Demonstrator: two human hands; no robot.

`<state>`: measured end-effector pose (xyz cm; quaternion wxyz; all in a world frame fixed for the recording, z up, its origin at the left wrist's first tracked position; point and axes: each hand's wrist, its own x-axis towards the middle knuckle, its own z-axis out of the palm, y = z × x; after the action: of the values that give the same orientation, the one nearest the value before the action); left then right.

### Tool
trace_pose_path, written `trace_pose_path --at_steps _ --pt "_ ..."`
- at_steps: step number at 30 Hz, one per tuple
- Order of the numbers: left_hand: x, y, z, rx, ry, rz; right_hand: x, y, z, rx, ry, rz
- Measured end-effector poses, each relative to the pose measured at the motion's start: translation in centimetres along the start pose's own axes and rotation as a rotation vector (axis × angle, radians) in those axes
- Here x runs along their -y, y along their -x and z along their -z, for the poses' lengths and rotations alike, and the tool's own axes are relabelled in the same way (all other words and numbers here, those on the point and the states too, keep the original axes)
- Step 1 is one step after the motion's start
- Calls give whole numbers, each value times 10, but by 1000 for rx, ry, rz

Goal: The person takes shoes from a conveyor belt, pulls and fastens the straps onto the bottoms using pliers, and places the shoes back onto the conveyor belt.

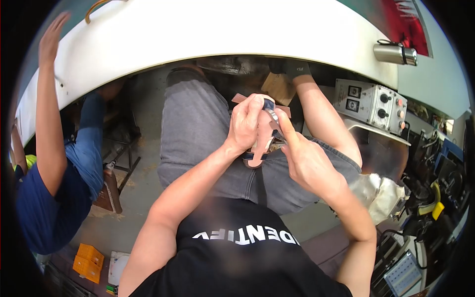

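Above my lap, my left hand point(244, 123) wraps round the left side of a pinkish-tan piece with dark bands point(263, 133), which looks like a sandal or shoe part. My right hand point(302, 153) is closed on a shiny curved metal tool point(273, 119) that touches the upper part of the piece. The tool's handle is hidden in my fingers, so its kind is hard to tell. Flat pink strips point(239, 98) stick out behind my hands.
A white table point(222, 29) curves across the front, with a steel flask point(396, 53) at its right. A control box point(368, 101) stands right of my knee. On the left sits another person point(49, 198), one arm raised. Orange crates point(89, 262) are on the floor.
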<state>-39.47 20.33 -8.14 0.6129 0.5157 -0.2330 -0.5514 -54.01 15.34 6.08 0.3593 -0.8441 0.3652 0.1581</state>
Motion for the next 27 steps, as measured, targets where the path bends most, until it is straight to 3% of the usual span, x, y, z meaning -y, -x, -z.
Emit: trace_pose_path --at_steps 4,6,13,15,16,18,20,21,22,24,25,26,27 --pt "6 -8 1 1 5 18 4 -13 21 131 56 -45" --pt "9 -8 0 -10 33 5 -9 -9 15 70 75 38" --pt "12 -9 0 7 1 41 1 5 56 235 -394 -192" --pt "11 -10 -1 9 16 22 10 6 74 -142 -193 37" --pt "9 -9 -1 13 1 24 14 10 75 -243 -414 8" --pt "5 -9 -1 19 -7 16 12 2 67 -562 -488 233" --pt "6 -7 -1 15 -14 7 5 -17 29 -799 -575 270" --pt "9 -7 -2 -25 -28 -6 -23 -24 1 -587 -227 231" --pt "7 -9 -4 -62 -44 -19 -20 -26 -1 -593 -227 239" --pt "1 -11 -2 -32 -115 -38 -12 -30 -5 -126 -17 -14" --pt "-1 -12 -1 -48 -119 -66 -5 -32 13 -106 -262 -102" --pt "0 -10 1 -42 -231 -185 -14 -31 14 -290 -172 143" --pt "0 -3 -1 -37 -156 -79 -10 -26 9 -396 -216 120"
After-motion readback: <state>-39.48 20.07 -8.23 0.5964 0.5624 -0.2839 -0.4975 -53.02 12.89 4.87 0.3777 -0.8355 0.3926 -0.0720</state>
